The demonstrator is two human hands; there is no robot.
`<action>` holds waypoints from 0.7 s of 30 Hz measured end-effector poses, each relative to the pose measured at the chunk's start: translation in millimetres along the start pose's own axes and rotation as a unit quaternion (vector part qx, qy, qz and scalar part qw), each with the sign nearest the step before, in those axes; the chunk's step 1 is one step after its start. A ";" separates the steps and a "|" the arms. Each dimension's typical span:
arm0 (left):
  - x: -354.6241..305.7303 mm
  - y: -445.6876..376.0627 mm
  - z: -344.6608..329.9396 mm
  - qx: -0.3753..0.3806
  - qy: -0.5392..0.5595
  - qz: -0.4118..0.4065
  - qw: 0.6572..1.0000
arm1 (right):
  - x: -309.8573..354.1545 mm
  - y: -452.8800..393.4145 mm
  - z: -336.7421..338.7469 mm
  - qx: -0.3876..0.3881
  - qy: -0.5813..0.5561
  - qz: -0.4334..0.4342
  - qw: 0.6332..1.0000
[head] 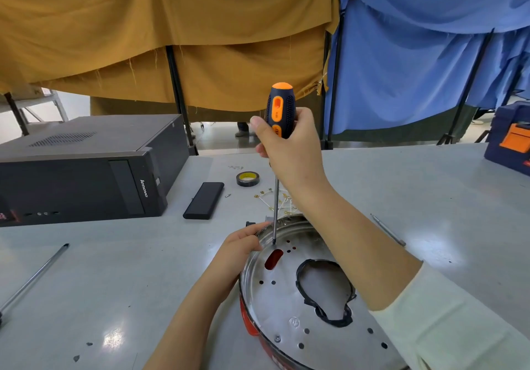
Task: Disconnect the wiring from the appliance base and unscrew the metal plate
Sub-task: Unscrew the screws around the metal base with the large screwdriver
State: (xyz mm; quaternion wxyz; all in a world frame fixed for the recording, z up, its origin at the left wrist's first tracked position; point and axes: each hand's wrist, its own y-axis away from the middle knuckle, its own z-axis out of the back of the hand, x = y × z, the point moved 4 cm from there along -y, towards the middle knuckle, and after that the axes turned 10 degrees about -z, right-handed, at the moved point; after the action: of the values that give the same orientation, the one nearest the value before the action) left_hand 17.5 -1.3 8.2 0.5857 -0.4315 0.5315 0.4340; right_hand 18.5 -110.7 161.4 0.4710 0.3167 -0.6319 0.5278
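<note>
A round red appliance base (249,325) lies upside down at the table's near edge, covered by a silver metal plate (282,300) with small holes and a large black-edged opening. My right hand (289,146) grips the orange and black handle of a long screwdriver (279,111), held upright, its tip on the plate near the far left rim. My left hand (243,243) holds the base's left rim, fingers curled over the edge. A screw (277,338) sits in the plate near the front. Loose wires with brass terminals (275,199) lie just beyond the base.
A black computer case (86,168) lies at the left, a flat black box (204,200) and a tape roll (248,179) beside it. Screwdriver shafts lie at the left (34,278) and right (387,229). A blue and orange toolbox (513,140) sits far right.
</note>
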 end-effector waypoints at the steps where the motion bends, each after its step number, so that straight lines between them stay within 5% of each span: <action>1: 0.1 0.0 0.0 -0.003 -0.003 0.000 1.000 | -0.5 0.6 -1.4 0.001 0.001 -0.007 1.000; 5: 0.0 1.5 -0.3 0.001 -0.005 -0.003 1.000 | 0.2 1.4 -3.6 -0.002 -0.018 0.009 1.000; 9: -0.1 1.4 0.3 -0.001 -0.003 -0.002 1.000 | 1.9 -0.6 -16.6 0.273 -0.117 -0.057 0.953; 11: 0.2 1.0 0.9 -0.003 -0.001 0.003 1.000 | 3.0 1.2 -22.2 0.314 -0.098 -0.051 0.943; 15: -0.4 1.7 -0.4 0.003 0.002 0.003 1.000 | 3.7 5.4 -24.5 0.237 -0.053 -0.003 0.970; 18: -2.3 1.5 -0.4 0.009 -0.006 -0.002 1.000 | 4.4 5.9 -12.1 0.105 0.011 0.055 0.993; 21: -2.5 0.8 0.0 0.002 -0.015 -0.004 1.000 | 4.1 5.1 -4.9 0.055 0.014 0.030 0.998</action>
State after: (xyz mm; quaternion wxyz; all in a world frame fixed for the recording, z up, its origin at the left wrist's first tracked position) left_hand 16.6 -1.3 10.6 0.5960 -0.4259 0.5219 0.4370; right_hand 13.7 -104.4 163.4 0.4451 0.3158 -0.6046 0.5802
